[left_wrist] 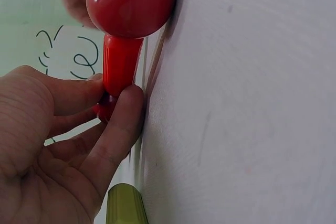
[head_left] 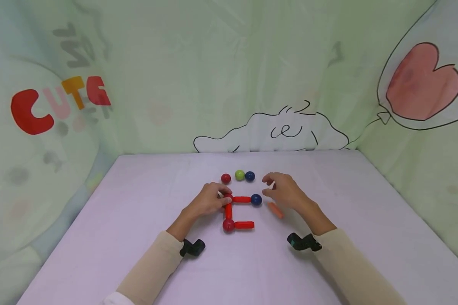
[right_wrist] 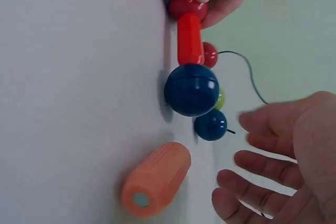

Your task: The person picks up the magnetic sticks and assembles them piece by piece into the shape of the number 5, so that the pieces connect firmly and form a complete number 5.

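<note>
My left hand grips the corner of a red frame of rods and balls, its fingers and thumb around the upper red ball and the rod below it. From that ball a red rod runs right to a dark blue ball. Another red rod links it to the lower red ball, which carries a second sideways rod. My right hand hovers just right of the blue ball, fingers loosely bent and holding nothing. Beneath it lies an orange rod with a grey disc in its end.
Behind the frame lie a loose red ball, a light green ball and another dark blue ball, the latter two side by side. A green rod shows near my left hand in the left wrist view. Printed curtains hang behind the table.
</note>
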`<state>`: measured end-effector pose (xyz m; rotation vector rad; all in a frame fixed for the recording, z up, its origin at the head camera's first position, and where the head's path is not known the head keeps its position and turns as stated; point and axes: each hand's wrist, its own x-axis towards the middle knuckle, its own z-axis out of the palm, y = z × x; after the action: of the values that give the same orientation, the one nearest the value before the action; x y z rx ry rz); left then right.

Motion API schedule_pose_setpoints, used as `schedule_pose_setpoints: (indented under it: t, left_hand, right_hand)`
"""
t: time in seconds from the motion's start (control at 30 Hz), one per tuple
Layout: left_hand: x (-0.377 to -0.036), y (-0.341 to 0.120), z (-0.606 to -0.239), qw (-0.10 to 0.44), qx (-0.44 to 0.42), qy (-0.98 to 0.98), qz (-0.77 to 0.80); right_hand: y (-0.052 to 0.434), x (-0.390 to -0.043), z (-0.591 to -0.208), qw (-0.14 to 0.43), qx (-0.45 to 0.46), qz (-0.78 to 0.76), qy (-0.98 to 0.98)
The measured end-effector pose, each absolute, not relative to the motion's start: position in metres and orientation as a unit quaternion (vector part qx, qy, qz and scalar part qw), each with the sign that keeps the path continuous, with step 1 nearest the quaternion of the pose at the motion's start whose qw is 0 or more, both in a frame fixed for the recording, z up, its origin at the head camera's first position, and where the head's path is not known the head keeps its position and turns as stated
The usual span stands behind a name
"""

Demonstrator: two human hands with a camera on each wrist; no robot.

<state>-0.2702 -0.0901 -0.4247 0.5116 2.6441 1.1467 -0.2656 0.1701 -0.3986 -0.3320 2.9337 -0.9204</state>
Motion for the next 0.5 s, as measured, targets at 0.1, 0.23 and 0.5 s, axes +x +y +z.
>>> schedule_pose_setpoints:
  t: [0.1,0.23,0.5]
  left_hand:
    - [-0.270,-0.090,-0.426,0.105,0.173,0.898,0.390]
    - [-0.269,-0.089,-0.428,0.109,0.176,0.893,0.399]
    - [-0.271,-0.090,-0.426,0.111,0.176,0.891,0.405]
  right_hand:
    - [0.161,-0.283,-0.398,0.013,-0.123,-0.274,0.954]
    - [0.148,-0.300,-0.396,0.014,-0.129,-0.231,0.964]
    - [0.133,-0.323,-0.396,0.056,-0.112,-0.195,0.973]
